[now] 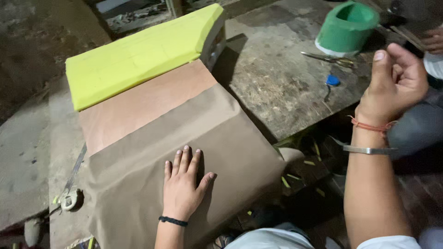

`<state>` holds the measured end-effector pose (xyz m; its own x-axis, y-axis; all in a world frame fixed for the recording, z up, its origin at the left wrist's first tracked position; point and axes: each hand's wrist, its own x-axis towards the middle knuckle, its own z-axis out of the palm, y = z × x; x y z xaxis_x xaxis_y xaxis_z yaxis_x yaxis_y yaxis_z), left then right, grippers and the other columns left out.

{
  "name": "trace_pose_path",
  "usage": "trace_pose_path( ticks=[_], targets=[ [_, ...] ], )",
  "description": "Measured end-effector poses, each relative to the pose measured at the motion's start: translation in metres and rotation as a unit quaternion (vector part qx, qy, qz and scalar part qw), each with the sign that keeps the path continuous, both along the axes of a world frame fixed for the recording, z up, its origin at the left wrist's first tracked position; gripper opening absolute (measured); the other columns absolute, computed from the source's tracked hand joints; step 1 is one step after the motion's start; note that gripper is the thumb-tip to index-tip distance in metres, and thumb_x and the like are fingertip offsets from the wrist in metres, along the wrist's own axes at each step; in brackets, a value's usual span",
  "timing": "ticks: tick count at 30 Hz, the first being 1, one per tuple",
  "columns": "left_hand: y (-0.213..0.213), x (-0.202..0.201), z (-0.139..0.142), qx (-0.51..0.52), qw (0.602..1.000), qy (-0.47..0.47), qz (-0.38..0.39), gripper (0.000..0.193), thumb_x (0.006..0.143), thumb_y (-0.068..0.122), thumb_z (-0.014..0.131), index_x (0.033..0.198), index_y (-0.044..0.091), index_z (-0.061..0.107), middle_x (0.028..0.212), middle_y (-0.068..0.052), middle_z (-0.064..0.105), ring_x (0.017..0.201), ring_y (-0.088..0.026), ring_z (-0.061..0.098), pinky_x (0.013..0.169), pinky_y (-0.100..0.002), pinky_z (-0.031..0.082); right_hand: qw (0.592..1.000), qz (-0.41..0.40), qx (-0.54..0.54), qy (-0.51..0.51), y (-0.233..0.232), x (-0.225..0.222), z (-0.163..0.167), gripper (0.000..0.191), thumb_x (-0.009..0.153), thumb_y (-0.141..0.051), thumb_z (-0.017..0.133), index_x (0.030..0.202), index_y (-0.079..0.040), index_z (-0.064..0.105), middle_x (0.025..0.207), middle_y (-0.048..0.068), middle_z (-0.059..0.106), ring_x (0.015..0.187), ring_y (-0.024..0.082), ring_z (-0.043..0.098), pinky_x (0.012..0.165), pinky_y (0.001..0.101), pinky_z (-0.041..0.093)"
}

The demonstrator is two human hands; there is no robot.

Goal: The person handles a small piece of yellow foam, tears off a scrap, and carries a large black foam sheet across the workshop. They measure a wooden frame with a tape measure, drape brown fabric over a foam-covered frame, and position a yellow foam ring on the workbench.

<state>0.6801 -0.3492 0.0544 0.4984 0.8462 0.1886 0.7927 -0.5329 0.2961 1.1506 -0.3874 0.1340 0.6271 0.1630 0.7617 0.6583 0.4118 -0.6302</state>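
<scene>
Your left hand lies flat, fingers spread, pressing on the brown fabric that drapes over the near part of the block on the table. Nothing is gripped — the palm only pins the cloth down. Your right hand is raised well off to the side, fingers loosely curled with the thumb up, and it looks empty, though what sits inside the curl is hard to make out.

The fabric covers only the near part. Beyond it a strip of bare reddish-brown board shows, and past that the yellow foam lies uncovered.

The likely trouble is slippage. With one flat palm as the only anchor, the cloth can creep or bunch if you lean or shift, and its far edge would then sit crooked against the board. The near edge hangs over the table's side, so its own weight may drag it down once the palm lifts.

Mind the scissors and the green tub on the far right — a sweeping right arm could knock them. The tape measure sits just beside the cloth's left edge and could snag it.
</scene>
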Motion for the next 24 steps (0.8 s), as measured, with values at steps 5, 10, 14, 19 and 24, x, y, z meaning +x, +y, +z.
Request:
trace_pose_path(
  ticks=[5, 10, 14, 19, 24],
  targets=[
    [-0.006, -0.006, -0.002, 0.000, 1.000, 0.006, -0.007, 0.075, 0.090, 0.060, 0.057, 0.150, 0.015, 0.046, 0.160, -0.015, 0.036, 0.148, -0.034, 0.029, 0.118, -0.055, 0.017, 0.994, -0.079, -0.016, -0.068, -0.053, -0.008, 0.007, 0.014, 0.104, 0.002, 0.082, 0.115, 0.004, 0.073, 0.081, -0.006, 0.056, 0.065, 0.002, 0.040, 0.061, 0.0185, 0.031],
    [-0.011, -0.007, -0.002, 0.004, 1.000, 0.001, -0.005, 0.075, 0.089, 0.059, 0.059, 0.149, 0.015, 0.048, 0.159, -0.015, 0.037, 0.148, -0.035, 0.029, 0.119, -0.055, 0.018, 0.998, -0.037, -0.012, -0.057, -0.078, -0.009, 0.007, 0.002, 0.109, 0.009, 0.070, 0.110, 0.007, 0.069, 0.097, 0.004, 0.068, 0.077, 0.007, 0.053, 0.071, 0.0211, 0.042],
    [-0.010, -0.004, 0.001, -0.001, 1.000, 0.002, -0.001, 0.075, 0.086, 0.059, 0.061, 0.148, 0.017, 0.049, 0.159, -0.014, 0.037, 0.148, -0.032, 0.030, 0.118, -0.055, 0.019, 0.993, -0.112, -0.020, -0.041, -0.084, -0.020, 0.020, 0.009, 0.102, 0.006, 0.078, 0.107, 0.002, 0.071, 0.088, -0.002, 0.064, 0.067, 0.001, 0.046, 0.062, 0.0163, 0.035],
    [-0.008, -0.001, 0.002, -0.029, 0.999, 0.028, 0.019, 0.075, 0.085, 0.059, 0.063, 0.146, 0.019, 0.050, 0.158, -0.011, 0.037, 0.147, -0.030, 0.028, 0.118, -0.054, 0.018, 0.993, -0.109, -0.020, -0.034, -0.090, -0.019, 0.033, 0.011, 0.101, 0.006, 0.077, 0.103, 0.003, 0.066, 0.090, -0.001, 0.065, 0.067, 0.002, 0.046, 0.063, 0.0169, 0.036],
    [-0.007, 0.000, -0.001, -0.016, 1.000, 0.006, 0.018, 0.074, 0.084, 0.058, 0.064, 0.146, 0.020, 0.051, 0.159, -0.010, 0.039, 0.149, -0.030, 0.030, 0.119, -0.053, 0.019, 0.996, -0.052, -0.052, -0.043, -0.088, -0.009, 0.017, 0.009, 0.110, 0.004, 0.075, 0.107, 0.003, 0.067, 0.089, -0.001, 0.064, 0.071, 0.004, 0.050, 0.066, 0.0175, 0.040]
  ],
)
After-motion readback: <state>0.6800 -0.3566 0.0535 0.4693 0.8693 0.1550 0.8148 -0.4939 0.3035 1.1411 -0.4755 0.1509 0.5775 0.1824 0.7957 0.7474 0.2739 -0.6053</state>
